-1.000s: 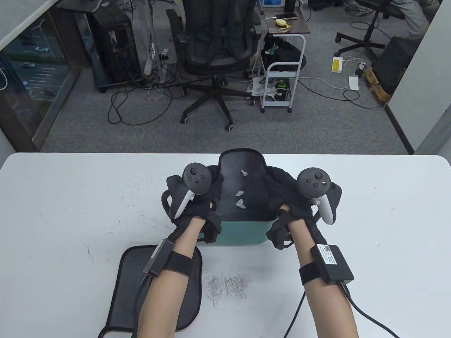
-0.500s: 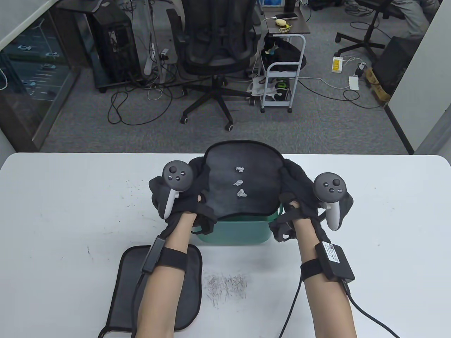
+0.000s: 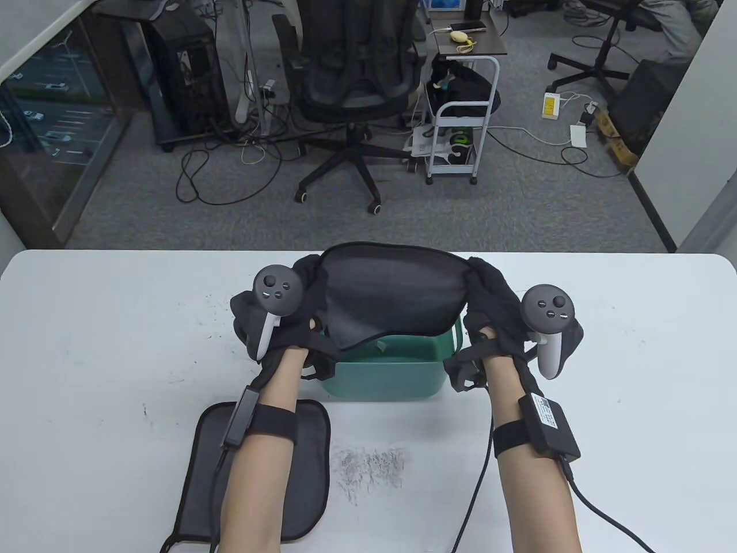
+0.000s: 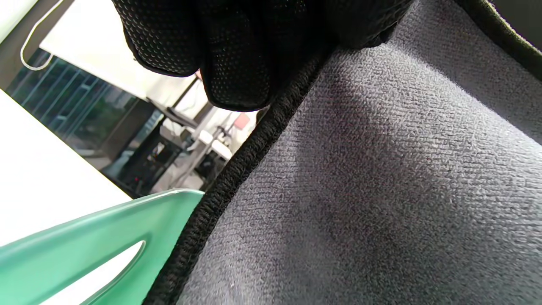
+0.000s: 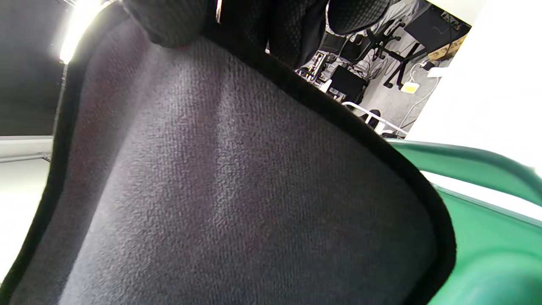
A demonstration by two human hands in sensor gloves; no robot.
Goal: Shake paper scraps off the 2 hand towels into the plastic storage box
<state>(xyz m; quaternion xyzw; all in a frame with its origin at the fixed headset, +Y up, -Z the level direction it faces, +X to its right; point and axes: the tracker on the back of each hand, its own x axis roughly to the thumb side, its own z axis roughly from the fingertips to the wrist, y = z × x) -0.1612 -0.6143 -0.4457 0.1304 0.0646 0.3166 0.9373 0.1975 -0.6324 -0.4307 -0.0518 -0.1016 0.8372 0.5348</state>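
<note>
A dark grey hand towel (image 3: pixel 391 294) with black trim hangs stretched over the green plastic storage box (image 3: pixel 386 377). My left hand (image 3: pixel 308 288) grips its left corner and my right hand (image 3: pixel 486 288) grips its right corner. The cloth's lower edge dips into the box, and one white paper scrap (image 3: pixel 381 345) shows inside the box below it. In the left wrist view my fingers (image 4: pixel 237 51) pinch the trimmed edge of the towel (image 4: pixel 381 169) above the box rim (image 4: pixel 106 237). In the right wrist view the towel (image 5: pixel 211 190) fills the frame beside the box (image 5: pixel 487 212). A second towel (image 3: pixel 305 461) lies flat under my left forearm.
The white table (image 3: pixel 633 357) has grey scuff marks (image 3: pixel 371 466) near its front middle. Beyond the far edge stand an office chair (image 3: pixel 357 86) and a small white cart (image 3: pixel 460 132) on the carpet.
Both hands moved apart and lifted the far corners, tipping the towel up. The three paper scraps that lay on it are gone from its surface; one now shows inside the box.
</note>
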